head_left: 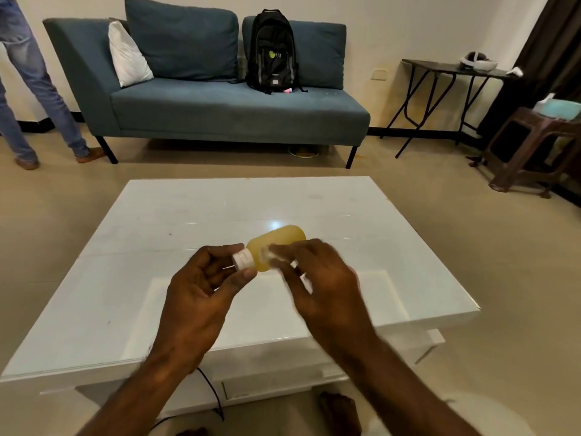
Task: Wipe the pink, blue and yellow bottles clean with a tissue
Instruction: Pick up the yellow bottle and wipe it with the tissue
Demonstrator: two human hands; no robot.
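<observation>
Yellow bottle point(276, 247) lies tipped on its side in the air above the white table point(125, 278), cap point(242, 259) toward the left hand point(201, 287), whose fingers pinch that cap. The right hand point(317, 278) (blurred) presses a tissue point(267, 254) against the bottle's shoulder, fingers closed on it. So the yellow one looks mid-wipe. No pink or blue bottle is in view, so whether they are done I cannot tell.

Blue-grey sofa point(220, 99) against cream wall point(377, 14), black backpack point(272, 48) and white cushion point(127, 56) on it. Beige tiled floor point(471, 234); glossy white bench point(157, 221) in foreground. Dark folding table point(440, 66) and brown stool point(528, 146) at right, beside dark curtain point(553, 42).
</observation>
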